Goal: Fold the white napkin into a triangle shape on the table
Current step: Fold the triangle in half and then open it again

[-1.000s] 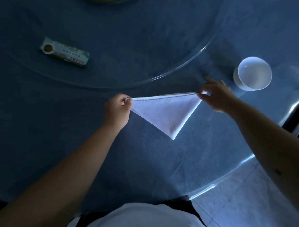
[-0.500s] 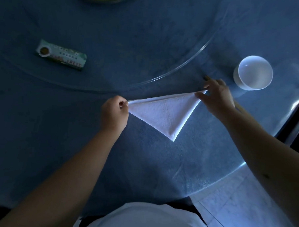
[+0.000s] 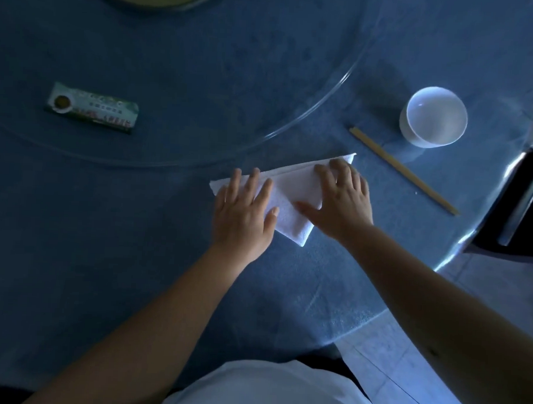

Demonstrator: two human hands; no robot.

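The white napkin (image 3: pixel 296 191) lies flat on the blue table (image 3: pixel 135 242) as a triangle, long edge away from me and tip pointing toward me. My left hand (image 3: pixel 243 213) rests palm down on its left part, fingers spread. My right hand (image 3: pixel 341 202) lies palm down on its right part, fingers spread, thumb reaching toward the middle. Both hands cover much of the cloth; only its left corner, far right corner, middle strip and tip show.
A pair of wooden chopsticks (image 3: pixel 404 171) lies right of the napkin. A white bowl (image 3: pixel 434 117) stands beyond them. A green packet (image 3: pixel 92 108) sits on the glass turntable (image 3: pixel 334 91) at the far left. The table edge (image 3: pixel 458 256) and a dark chair (image 3: pixel 521 203) are at the right.
Both hands let go of the napkin's two corners and now lie flat on it. The napkin has gone from held taut to lying on the table. The chopsticks are uncovered.
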